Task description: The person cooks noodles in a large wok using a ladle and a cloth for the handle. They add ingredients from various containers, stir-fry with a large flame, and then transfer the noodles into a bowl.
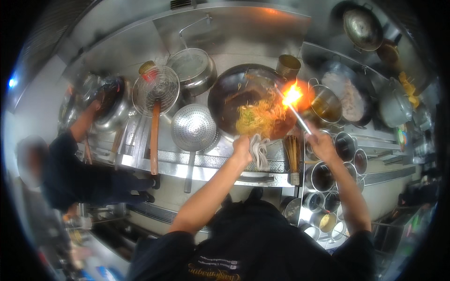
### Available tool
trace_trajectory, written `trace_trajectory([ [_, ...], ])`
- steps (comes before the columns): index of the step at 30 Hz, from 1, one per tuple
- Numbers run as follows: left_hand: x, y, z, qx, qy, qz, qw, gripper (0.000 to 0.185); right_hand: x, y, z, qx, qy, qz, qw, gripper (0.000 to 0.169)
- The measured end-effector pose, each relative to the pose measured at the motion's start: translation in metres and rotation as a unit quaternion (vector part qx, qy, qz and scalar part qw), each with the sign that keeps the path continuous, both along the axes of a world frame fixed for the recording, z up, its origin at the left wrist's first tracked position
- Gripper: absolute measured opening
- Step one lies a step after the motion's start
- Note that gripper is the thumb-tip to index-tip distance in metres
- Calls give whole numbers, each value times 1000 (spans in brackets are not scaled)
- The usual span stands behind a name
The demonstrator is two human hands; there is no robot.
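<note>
A large dark wok (225,102) sits on the range in front of me, holding noodles with green shreds (258,117) piled towards its near side. My left hand (242,148) grips the wok's near rim through a folded pale cloth (260,151). In my right hand (320,144) is the metal handle of a long cooking utensil (299,119), its far end reaching over the wok. Whether that end is a ladle or a spatula is hard to tell. A bright flame (293,94) flares at the wok's right edge, behind the handle.
Left of the wok are a perforated strainer (194,128), a wire skimmer (156,87) and a water-filled pot (190,66). A bamboo brush (292,154) stands right of the cloth. Several seasoning containers (321,177) crowd my right. Another person (88,175) works at the far left.
</note>
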State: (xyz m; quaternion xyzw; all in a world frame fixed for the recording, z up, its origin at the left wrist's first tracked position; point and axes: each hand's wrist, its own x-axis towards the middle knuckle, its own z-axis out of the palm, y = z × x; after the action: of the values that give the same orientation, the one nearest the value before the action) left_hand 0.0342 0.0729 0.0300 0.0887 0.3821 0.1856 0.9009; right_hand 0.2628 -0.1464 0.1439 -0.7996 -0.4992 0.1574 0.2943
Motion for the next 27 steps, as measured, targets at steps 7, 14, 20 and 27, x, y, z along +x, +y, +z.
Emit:
trace_trajectory([
  [7,-23,-56,9,-23,57,66,996,23,-9,-35,76,-270,105,128,948,52],
  [14,-26,-50,-61,135,77,30,987,16,12,2,-68,-97,-77,16,992,54],
  [20,-32,-67,-49,102,50,47,992,18,-72,-53,26,-226,-82,27,970,56],
  [27,49,27,-55,38,11,94,995,19,-21,-19,-28,-239,-207,-51,947,54],
])
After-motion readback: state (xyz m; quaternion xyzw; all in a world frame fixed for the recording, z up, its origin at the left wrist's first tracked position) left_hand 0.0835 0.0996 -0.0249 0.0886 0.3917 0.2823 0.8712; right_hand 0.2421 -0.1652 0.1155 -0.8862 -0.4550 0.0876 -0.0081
